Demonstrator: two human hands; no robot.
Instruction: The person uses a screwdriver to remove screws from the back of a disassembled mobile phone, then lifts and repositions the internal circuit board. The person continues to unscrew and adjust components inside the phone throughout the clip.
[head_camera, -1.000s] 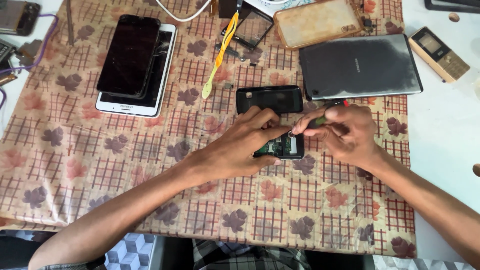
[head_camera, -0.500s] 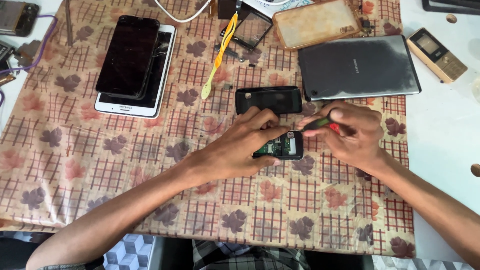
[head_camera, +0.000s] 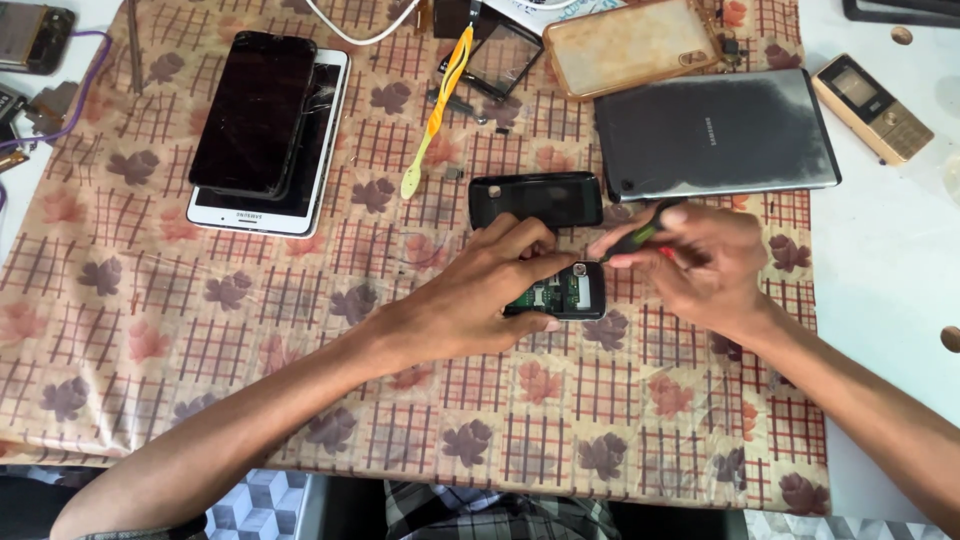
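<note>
My table has a cloth (head_camera: 150, 330) on it with brown leaves and red squares. The white table (head_camera: 890, 250) shows on the right side.

Far on the left, a black phone (head_camera: 255, 112) lies on top of a white tablet (head_camera: 300, 180). Next to them is a yellow toothbrush (head_camera: 435, 110), lying slanted. Above it, at the top edge, is a dark glass piece (head_camera: 505, 55).

Then comes my left hand (head_camera: 475, 300), in the middle of the cloth. It is closed on a small opened phone (head_camera: 565, 292). My fingers press it down flat on the cloth. I can see green parts inside the phone. Just above my hand lies a black phone cover (head_camera: 535, 200), apart from the small phone.

My right hand (head_camera: 700, 265) is next, just beside the small phone. It is closed around a little screwdriver (head_camera: 640, 238) with a green and black handle. The tip points down at the top right corner of the phone. I cannot tell if the tip touches it.

Above my right hand lies a big gray tablet (head_camera: 715, 132), and above that a clear tan phone case (head_camera: 630, 42). Far right, on the white table, is a gold phone with buttons (head_camera: 872, 108).
</note>
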